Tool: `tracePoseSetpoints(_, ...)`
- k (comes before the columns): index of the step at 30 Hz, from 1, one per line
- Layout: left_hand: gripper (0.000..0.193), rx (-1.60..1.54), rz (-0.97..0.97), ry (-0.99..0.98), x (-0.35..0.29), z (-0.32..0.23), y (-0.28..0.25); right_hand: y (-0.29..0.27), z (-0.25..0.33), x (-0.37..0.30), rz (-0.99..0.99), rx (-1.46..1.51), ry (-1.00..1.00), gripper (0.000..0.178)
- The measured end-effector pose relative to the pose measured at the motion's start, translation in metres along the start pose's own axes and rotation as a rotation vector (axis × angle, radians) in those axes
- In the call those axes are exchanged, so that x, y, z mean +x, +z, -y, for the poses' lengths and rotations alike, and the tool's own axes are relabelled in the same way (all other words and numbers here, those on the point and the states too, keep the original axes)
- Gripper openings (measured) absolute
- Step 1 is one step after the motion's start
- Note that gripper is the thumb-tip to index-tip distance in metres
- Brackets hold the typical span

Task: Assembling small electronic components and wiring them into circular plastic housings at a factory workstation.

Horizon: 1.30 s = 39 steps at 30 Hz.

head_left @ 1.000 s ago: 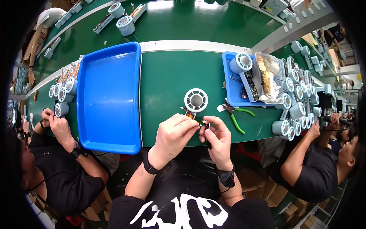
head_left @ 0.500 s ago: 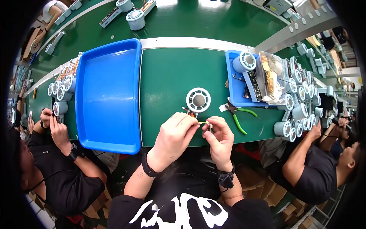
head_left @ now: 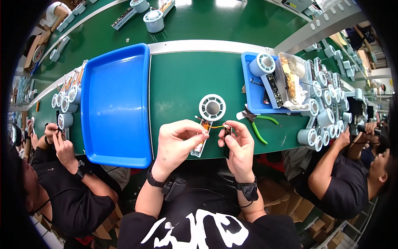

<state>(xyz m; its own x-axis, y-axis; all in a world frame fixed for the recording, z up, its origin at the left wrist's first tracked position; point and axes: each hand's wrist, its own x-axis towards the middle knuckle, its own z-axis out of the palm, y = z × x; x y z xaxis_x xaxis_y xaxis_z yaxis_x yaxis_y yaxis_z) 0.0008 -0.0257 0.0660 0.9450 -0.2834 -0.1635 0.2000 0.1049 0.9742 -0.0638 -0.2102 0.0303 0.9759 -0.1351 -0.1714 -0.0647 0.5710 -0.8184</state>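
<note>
A light-blue handheld fan lies in front of me, its round head pointing away. Its handle is open, showing wires and an orange part inside. My right hand grips a small dark circuit board upright between thumb and fingers. From the board's top a yellow wire runs left to the handle. My left hand is over the handle, thumb and fingertips pinched together; what lies between them is too small to make out.
Green-handled cutters lie right of the fan. A large blue tray stands left; a smaller blue tray holds a fan and parts. Several fans crowd the right. Co-workers' hands are busy at the left.
My left hand has drawn back left from the right hand, baring the yellow wire and the open handle. The circuit board now shows more plainly in my right hand.
</note>
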Motion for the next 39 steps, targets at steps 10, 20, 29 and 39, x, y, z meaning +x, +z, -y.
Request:
tracePoseSetpoints(10,0.017,0.615,0.058,0.421,-0.007,-0.002,0.021,-0.005,0.001,-0.009,-0.028,-0.123,-0.087,0.036)
tracePoseSetpoints(20,0.020,0.776,-0.014,0.484,-0.003,-0.003,0.034,-0.004,-0.005,-0.019,-0.012,-0.244,-0.152,0.035)
tracePoseSetpoints(29,0.017,0.728,0.043,0.348,-0.003,0.001,0.031,-0.012,-0.004,-0.011,0.083,-0.747,-0.556,0.037)
tracePoseSetpoints(39,0.017,0.717,0.061,0.330,-0.002,0.003,0.030,-0.020,0.004,0.000,0.204,-0.853,-0.656,0.036)
